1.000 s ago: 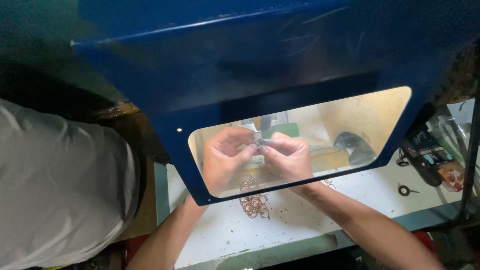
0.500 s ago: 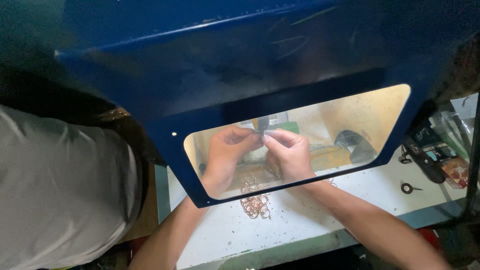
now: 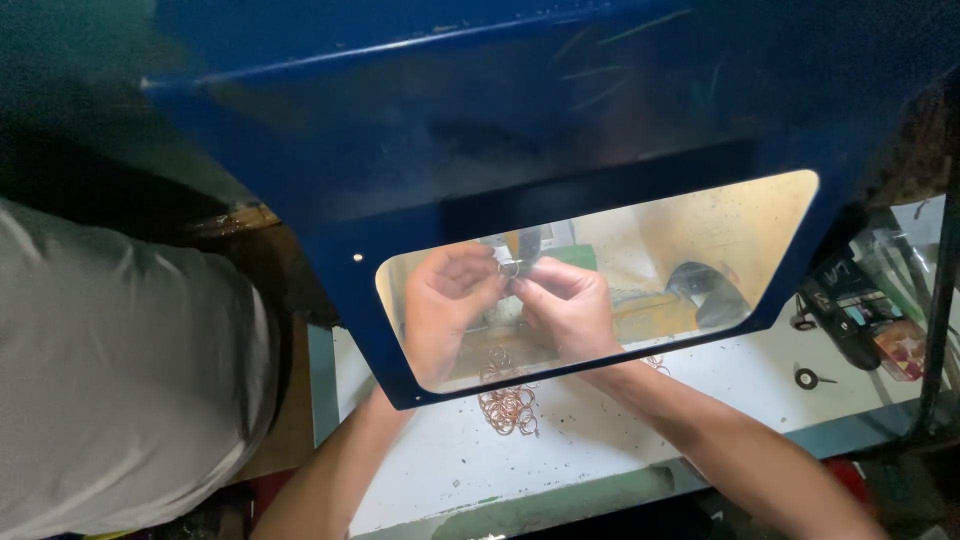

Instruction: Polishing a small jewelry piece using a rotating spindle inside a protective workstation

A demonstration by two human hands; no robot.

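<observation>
Copper-coloured and small, one ring (image 3: 509, 268) was pinched between the fingertips of two hands, seen through the yellowish transparent window (image 3: 700, 240) of a blue guard hood (image 3: 480, 130). The ring was held at the centre of the window, just below a grey vertical machine part (image 3: 529, 241) whose lower end it appeared to touch; contact could not be confirmed through the tinted pane. The left hand (image 3: 445, 300) was curled, its fingers closed on the ring's left side. The right hand (image 3: 568, 305) was likewise bent inward, its fingertips gripping the ring from the right. Both hands were shown close together, the fingertips meeting at the ring.

Directly below the hands, one loose heap of similar copper rings (image 3: 508, 405) was laid on the white workbench (image 3: 620, 440), partly under the hood's lower edge; the number of rings in the heap could not be counted. A few further rings (image 3: 655, 363) were seen beside the right forearm. No container was seen to hold the rings: they were lying bare on the speckled bench top.

Behind the window, to the right, one dark rounded machine part (image 3: 705, 290) was visible. Outside the hood, at the right, one black tool (image 3: 840, 315) and one small dark round piece (image 3: 806, 378) were resting on the bench. At the left edge, one person's grey sleeve (image 3: 110, 370) was shown.
</observation>
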